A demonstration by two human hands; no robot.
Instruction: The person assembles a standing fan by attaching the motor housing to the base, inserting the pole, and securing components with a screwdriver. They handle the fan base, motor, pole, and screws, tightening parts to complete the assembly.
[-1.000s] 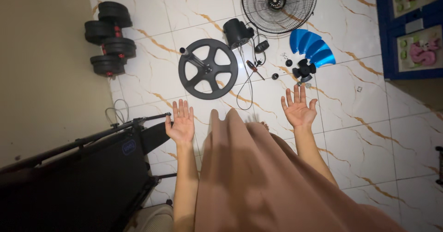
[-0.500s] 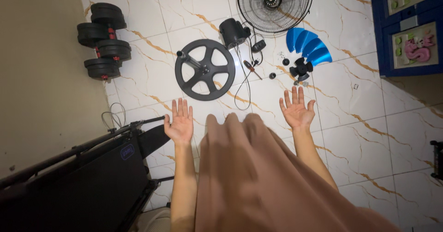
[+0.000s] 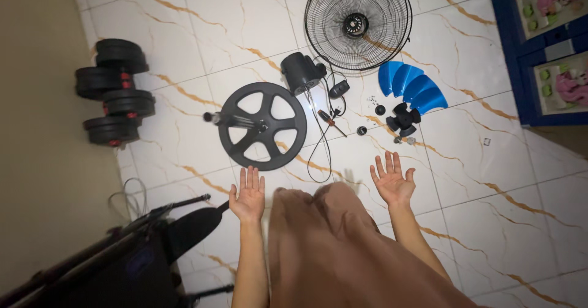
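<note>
Marble-tile floor (image 3: 502, 222), left hand (image 3: 248, 199), right hand (image 3: 392, 182) raised palms-up, empty.

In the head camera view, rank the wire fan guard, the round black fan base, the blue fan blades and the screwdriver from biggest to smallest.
1. Wire fan guard
2. Round black fan base, only slightly smaller, nearly alike
3. Blue fan blades
4. Screwdriver
</note>
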